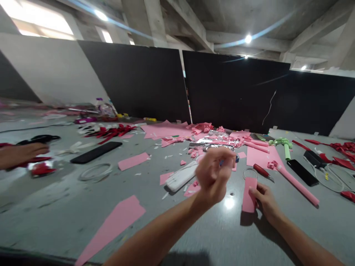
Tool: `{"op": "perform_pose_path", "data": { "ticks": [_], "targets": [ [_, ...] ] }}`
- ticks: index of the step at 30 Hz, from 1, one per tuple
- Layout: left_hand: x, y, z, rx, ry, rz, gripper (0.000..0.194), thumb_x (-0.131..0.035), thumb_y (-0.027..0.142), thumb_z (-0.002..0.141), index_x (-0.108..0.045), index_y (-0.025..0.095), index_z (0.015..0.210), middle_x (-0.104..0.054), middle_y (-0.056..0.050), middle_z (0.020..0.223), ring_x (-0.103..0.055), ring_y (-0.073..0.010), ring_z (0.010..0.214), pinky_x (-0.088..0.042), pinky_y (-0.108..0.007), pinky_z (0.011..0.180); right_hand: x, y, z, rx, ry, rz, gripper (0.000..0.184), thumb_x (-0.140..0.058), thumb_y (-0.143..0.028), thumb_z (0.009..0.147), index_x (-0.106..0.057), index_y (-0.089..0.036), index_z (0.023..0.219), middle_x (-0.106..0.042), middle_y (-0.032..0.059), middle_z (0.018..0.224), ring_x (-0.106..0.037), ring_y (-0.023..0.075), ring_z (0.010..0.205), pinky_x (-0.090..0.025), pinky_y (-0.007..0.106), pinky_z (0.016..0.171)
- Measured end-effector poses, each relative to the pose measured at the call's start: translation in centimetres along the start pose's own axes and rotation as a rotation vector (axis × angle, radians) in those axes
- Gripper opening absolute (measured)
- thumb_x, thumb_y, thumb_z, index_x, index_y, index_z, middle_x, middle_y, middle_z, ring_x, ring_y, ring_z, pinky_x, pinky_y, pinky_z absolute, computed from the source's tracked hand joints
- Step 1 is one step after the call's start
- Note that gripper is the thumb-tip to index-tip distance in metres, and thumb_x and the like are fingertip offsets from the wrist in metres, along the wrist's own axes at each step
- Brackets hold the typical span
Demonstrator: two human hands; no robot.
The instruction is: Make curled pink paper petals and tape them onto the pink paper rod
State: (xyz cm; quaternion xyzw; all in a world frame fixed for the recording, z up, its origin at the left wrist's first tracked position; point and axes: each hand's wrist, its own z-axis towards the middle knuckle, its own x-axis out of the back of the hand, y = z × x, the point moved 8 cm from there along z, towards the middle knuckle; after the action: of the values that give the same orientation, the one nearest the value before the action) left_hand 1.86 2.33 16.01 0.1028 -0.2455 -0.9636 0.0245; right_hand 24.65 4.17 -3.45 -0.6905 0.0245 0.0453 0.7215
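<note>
My left hand [215,171] is raised over the middle of the table, its fingers curled together and a little blurred. A small dark-blue object [237,159] shows at its fingertips; its kind is mostly hidden. Low over the table at the right, my right hand [263,199] pinches a pink paper strip [249,201] by its right edge. Just beyond the strip's top lies a thin wire ring [250,173]. A red-handled craft knife [262,171] rests to the right of the ring. Behind my left hand is a white, rounded slab [180,177].
Pink paper scraps, a large pink sheet [257,153] and silver foil [219,137] lie farther back. At right are a pink paper tube [298,184] and a black phone [302,172]. A black bar [96,152] lies left; another person's hand [24,153] is at far left.
</note>
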Motion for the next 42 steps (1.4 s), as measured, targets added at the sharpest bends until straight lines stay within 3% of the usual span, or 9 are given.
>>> {"op": "perform_pose_path", "data": {
  "ticks": [1, 3, 6, 8, 11, 13, 21, 32, 42],
  "targets": [
    [-1.0, -1.6, -0.7, 0.098, -0.047, -0.030, 0.018, -0.066, 0.037, 0.106, -0.071, 0.020, 0.101, -0.061, 0.001, 0.076, -0.054, -0.0115, 0.060, -0.048, -0.023, 0.057, 0.1, 0.0, 0.1, 0.001, 0.005, 0.004, 0.053, -0.088, -0.067, 0.083, -0.075, -0.017, 0.090, -0.055, -0.0005, 0.064, -0.041, 0.0101, 0.050, -0.031, 0.022, 0.044],
    [-3.6, -7.4, -4.5, 0.649, -0.207, -0.197, 0.027, -0.071, 0.046, 0.099, -0.069, 0.020, 0.097, -0.056, 0.003, 0.073, -0.046, -0.0099, 0.057, -0.039, -0.022, 0.053, 0.2, -0.1, 0.2, 0.004, 0.003, 0.011, 0.050, -0.087, -0.066, 0.085, -0.075, -0.018, 0.090, -0.055, -0.0005, 0.064, -0.041, 0.0107, 0.050, -0.032, 0.023, 0.044],
    [-4.2, -11.2, -9.3, 0.866, -0.276, -0.193, 0.045, -0.069, 0.061, 0.094, -0.067, 0.017, 0.091, -0.052, 0.003, 0.071, -0.041, -0.0089, 0.052, -0.035, -0.021, 0.050, 0.0, -0.1, 0.2, 0.008, -0.013, 0.026, 0.047, -0.087, -0.063, 0.086, -0.077, -0.018, 0.091, -0.057, 0.0006, 0.066, -0.042, 0.0116, 0.051, -0.033, 0.023, 0.045],
    [-4.4, -12.1, -11.6, 0.935, -0.377, -0.212, 0.055, -0.066, 0.071, 0.092, -0.070, 0.016, 0.091, -0.055, 0.000, 0.071, -0.044, -0.0105, 0.052, -0.038, -0.023, 0.051, -0.3, -0.3, 0.1, 0.013, -0.029, 0.037, 0.047, -0.088, -0.063, 0.085, -0.077, -0.018, 0.093, -0.059, 0.0010, 0.068, -0.041, 0.0112, 0.052, -0.032, 0.023, 0.045],
    [-4.8, -11.8, -13.2, 0.971, -0.521, -0.236, 0.057, -0.074, 0.072, 0.087, -0.076, 0.015, 0.084, -0.059, -0.003, 0.069, -0.051, -0.0135, 0.058, -0.042, -0.025, 0.057, -0.8, -0.6, -0.2, 0.022, -0.074, 0.031, 0.049, -0.087, -0.063, 0.086, -0.078, -0.016, 0.097, -0.066, 0.0031, 0.073, -0.043, 0.0099, 0.052, -0.032, 0.022, 0.046],
    [-4.8, -11.3, -13.3, 0.967, -0.553, -0.224, 0.051, -0.079, 0.065, 0.086, -0.078, 0.015, 0.083, -0.062, -0.004, 0.069, -0.052, -0.0143, 0.061, -0.041, -0.026, 0.061, -1.1, -0.8, -0.4, 0.030, -0.105, 0.012, 0.048, -0.085, -0.062, 0.089, -0.078, -0.016, 0.098, -0.068, 0.0040, 0.075, -0.044, 0.0096, 0.052, -0.033, 0.022, 0.047],
    [-4.6, -10.5, -12.8, 0.950, -0.550, -0.177, 0.042, -0.077, 0.055, 0.087, -0.078, 0.014, 0.080, -0.064, -0.004, 0.069, -0.052, -0.0156, 0.063, -0.040, -0.029, 0.062, -1.2, -0.8, -0.8, 0.027, -0.130, -0.048, 0.051, -0.084, -0.066, 0.088, -0.079, -0.016, 0.100, -0.062, 0.0010, 0.072, -0.043, 0.0101, 0.052, -0.034, 0.023, 0.048],
    [-4.5, -9.7, -12.8, 0.927, -0.548, -0.157, 0.042, -0.069, 0.052, 0.092, -0.072, 0.014, 0.073, -0.060, -0.002, 0.066, -0.050, -0.0149, 0.062, -0.039, -0.028, 0.061, -1.4, -1.7, -1.1, 0.049, -0.103, -0.097, 0.049, -0.083, -0.064, 0.089, -0.081, -0.016, 0.098, -0.066, 0.0039, 0.074, -0.048, 0.0138, 0.059, -0.036, 0.025, 0.051],
    [-4.5, -9.5, -12.9, 0.914, -0.558, -0.162, 0.042, -0.069, 0.053, 0.094, -0.071, 0.015, 0.076, -0.062, -0.003, 0.071, -0.053, -0.0170, 0.066, -0.042, -0.028, 0.064, -1.7, -2.7, -1.2, 0.094, -0.085, -0.073, 0.041, -0.087, -0.059, 0.087, -0.084, -0.019, 0.096, -0.070, 0.0063, 0.079, -0.056, 0.0197, 0.068, -0.048, 0.031, 0.060]
  ]
}}
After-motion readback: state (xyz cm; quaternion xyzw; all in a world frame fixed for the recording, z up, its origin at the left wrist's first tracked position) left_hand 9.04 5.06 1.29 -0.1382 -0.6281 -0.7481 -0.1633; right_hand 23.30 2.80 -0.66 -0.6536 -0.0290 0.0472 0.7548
